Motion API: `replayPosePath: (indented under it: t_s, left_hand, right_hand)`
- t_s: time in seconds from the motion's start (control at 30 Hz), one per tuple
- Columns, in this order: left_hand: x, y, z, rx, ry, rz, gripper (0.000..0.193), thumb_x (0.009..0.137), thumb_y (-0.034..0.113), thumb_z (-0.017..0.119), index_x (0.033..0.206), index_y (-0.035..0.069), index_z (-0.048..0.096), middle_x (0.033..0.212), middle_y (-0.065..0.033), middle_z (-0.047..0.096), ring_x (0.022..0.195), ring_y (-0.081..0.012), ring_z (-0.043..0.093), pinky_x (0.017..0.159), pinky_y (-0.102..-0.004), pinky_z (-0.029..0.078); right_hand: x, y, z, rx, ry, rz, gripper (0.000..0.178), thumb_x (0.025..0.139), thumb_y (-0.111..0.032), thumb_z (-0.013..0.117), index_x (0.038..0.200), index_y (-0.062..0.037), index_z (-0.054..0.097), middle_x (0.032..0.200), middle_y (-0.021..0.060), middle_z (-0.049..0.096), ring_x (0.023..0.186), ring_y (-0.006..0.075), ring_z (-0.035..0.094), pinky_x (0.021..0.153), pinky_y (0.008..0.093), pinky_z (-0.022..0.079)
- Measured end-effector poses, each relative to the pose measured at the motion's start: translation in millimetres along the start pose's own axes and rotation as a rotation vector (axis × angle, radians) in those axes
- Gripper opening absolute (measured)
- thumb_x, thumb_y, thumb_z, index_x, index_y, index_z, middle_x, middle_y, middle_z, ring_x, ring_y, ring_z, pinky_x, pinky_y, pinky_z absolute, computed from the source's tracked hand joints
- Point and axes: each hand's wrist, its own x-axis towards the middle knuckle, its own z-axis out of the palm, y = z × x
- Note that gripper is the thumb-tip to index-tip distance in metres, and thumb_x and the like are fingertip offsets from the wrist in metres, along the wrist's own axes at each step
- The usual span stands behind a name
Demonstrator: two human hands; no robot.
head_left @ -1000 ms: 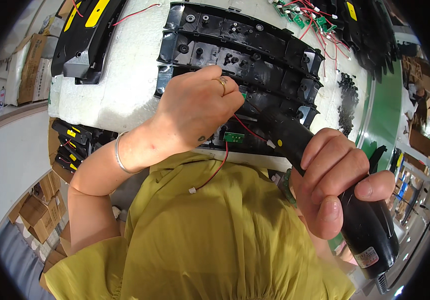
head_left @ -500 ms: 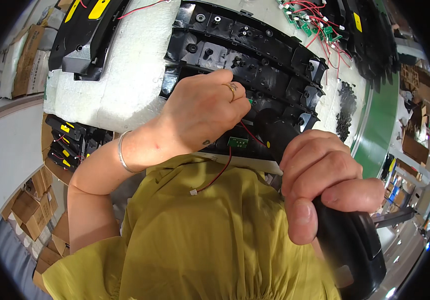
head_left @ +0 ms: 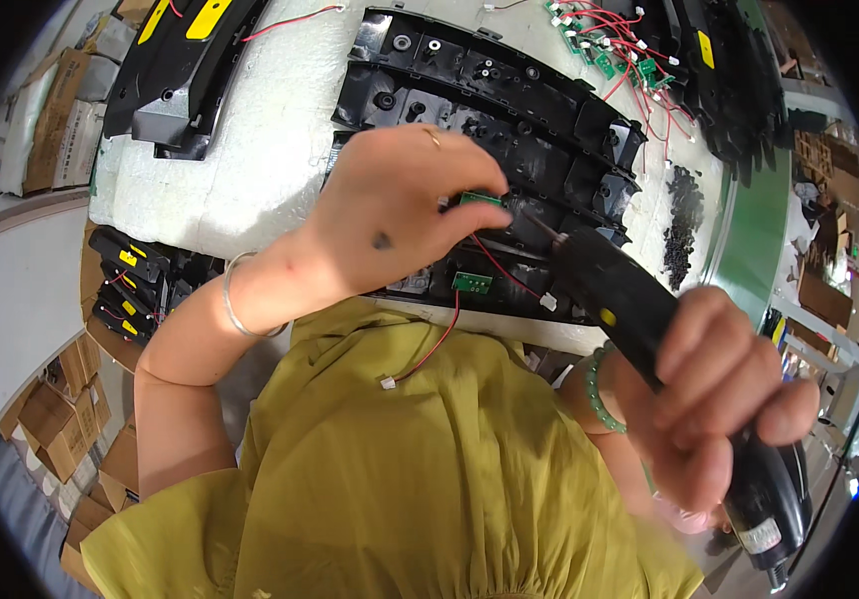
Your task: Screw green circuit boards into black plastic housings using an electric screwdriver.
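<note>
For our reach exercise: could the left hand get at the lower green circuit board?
Probably yes: the lower green circuit board lies uncovered near the left hand, and the black screwdriver is off to the right.

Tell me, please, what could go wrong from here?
The black screwdriver in the right hand points its bit toward the left hand; a slip might poke the fingers or scratch the green board there.
The red wire of the nearer board trails over the garment and could snag.
</note>
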Motion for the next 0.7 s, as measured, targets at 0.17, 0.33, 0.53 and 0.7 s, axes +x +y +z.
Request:
replayPosePath:
  t_s: [0.17, 0.33, 0.53, 0.7]
  left_hand:
    - [11.3, 5.6, -2.2, -1.890, 0.030, -0.741, 0.035, 0.096, 0.028, 0.043, 0.113, -0.001, 0.053, 0.106, -0.0117, 0.061, 0.090, -0.0159, 0.060, 0.081, -0.0275, 0.049]
    - [12.9, 25.0, -4.3, -1.969, -0.049, -0.765, 0.052, 0.098, 0.040, 0.026, 0.125, -0.001, 0.043, 0.125, -0.0180, 0.050, 0.113, -0.0234, 0.051, 0.095, -0.0324, 0.041]
    - [17.8, 32.1, -1.6, -1.939, -0.100, -0.751, 0.050, 0.098, 0.039, 0.027, 0.126, 0.000, 0.043, 0.125, -0.0171, 0.050, 0.114, -0.0229, 0.050, 0.097, -0.0332, 0.038]
    - [5.3, 25.6, -2.6, -1.839, -0.109, -0.758, 0.040, 0.097, 0.030, 0.037, 0.120, 0.000, 0.049, 0.118, -0.0156, 0.056, 0.104, -0.0201, 0.057, 0.091, -0.0308, 0.044]
  right_hand:
    - [1.4, -14.1, 9.5, 0.115, 0.231, -0.185, 0.027, 0.067, -0.008, 0.065, 0.090, -0.0104, 0.050, 0.054, -0.0091, 0.048, 0.046, 0.0029, 0.048, 0.055, 0.0164, 0.037]
    - [0.2, -0.4, 14.9, 0.079, 0.168, -0.140, 0.028, 0.069, -0.011, 0.065, 0.091, -0.0109, 0.048, 0.053, -0.0086, 0.046, 0.043, 0.0028, 0.043, 0.052, 0.0165, 0.036]
    - [0.1, -0.1, 7.0, 0.100, 0.072, -0.087, 0.027, 0.069, -0.011, 0.062, 0.091, -0.0109, 0.046, 0.052, -0.0072, 0.045, 0.042, 0.0037, 0.039, 0.051, 0.0177, 0.035]
    - [1.1, -4.9, 5.4, 0.096, 0.138, -0.142, 0.028, 0.068, -0.010, 0.063, 0.090, -0.0113, 0.046, 0.052, -0.0073, 0.045, 0.042, 0.0037, 0.041, 0.052, 0.0178, 0.036]
